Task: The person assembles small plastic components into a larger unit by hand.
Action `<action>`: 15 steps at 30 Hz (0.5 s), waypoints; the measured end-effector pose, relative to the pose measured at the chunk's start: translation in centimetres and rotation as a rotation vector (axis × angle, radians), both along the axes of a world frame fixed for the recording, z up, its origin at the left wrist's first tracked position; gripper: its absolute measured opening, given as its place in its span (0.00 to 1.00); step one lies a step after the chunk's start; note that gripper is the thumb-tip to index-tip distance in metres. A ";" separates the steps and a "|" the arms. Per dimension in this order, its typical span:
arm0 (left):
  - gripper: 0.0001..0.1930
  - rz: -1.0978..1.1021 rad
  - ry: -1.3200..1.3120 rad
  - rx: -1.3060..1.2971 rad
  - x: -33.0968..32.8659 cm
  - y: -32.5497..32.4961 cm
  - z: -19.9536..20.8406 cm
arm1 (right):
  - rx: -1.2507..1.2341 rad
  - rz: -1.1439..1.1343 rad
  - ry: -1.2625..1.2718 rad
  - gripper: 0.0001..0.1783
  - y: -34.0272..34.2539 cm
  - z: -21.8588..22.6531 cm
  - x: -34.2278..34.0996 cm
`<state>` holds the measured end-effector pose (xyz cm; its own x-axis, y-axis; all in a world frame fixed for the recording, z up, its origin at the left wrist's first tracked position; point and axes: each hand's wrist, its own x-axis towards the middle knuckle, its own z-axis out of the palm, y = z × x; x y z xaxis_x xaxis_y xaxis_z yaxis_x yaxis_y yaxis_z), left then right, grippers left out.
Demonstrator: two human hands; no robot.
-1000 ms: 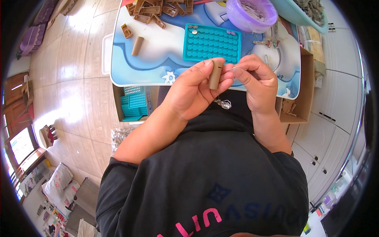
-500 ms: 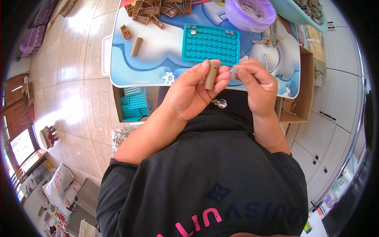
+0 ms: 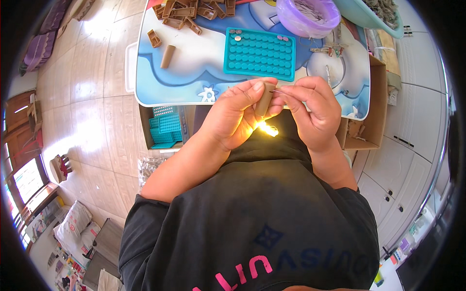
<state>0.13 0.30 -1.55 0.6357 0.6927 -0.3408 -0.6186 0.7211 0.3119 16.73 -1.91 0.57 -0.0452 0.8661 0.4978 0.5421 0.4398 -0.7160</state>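
Observation:
My left hand (image 3: 238, 109) is wrapped round a brown cork-like cylinder (image 3: 264, 101), held tilted with a small dark slot near its upper end. My right hand (image 3: 313, 109) pinches a thin, pale strip (image 3: 277, 91) beside that slot; whether its tip sits inside the slot is too small to tell. Below the cylinder hangs a bunched string of small lights (image 3: 268, 129), glowing warm yellow. Just beyond my hands, the teal tray (image 3: 259, 73) has rows of round cups, with several small coin-like discs (image 3: 238, 38) at its far corners.
On the patterned table (image 3: 187, 89) lie another brown cylinder (image 3: 168, 56) and a pile of brown open casings (image 3: 187, 14). A purple basin (image 3: 296, 26) and a pale green basin (image 3: 374, 22) stand at the back right. Teal trays (image 3: 165, 126) fill a box below left; a cardboard box (image 3: 376, 128) stands right.
The string of lights below the cylinder was unlit and now glows. My right hand has shifted slightly, and the strip in its fingers now shows as a thin line beside the slot.

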 end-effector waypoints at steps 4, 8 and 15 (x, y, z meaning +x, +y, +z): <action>0.14 0.033 0.038 -0.062 0.1 -0.2 -0.1 | 0.024 -0.009 -0.083 0.10 0.1 -0.1 0.0; 0.14 0.034 0.031 -0.023 0.3 -0.4 0.1 | 0.079 -0.026 -0.112 0.10 0.2 -0.4 0.0; 0.13 0.057 0.074 -0.062 0.8 -0.4 0.3 | 0.136 -0.047 -0.165 0.11 0.4 -0.7 0.0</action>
<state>0.95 -0.12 -1.27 0.5671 0.7035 -0.4284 -0.6363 0.7044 0.3145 16.72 -1.52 -0.16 -0.0971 0.7948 0.5991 0.6695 0.4975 -0.5515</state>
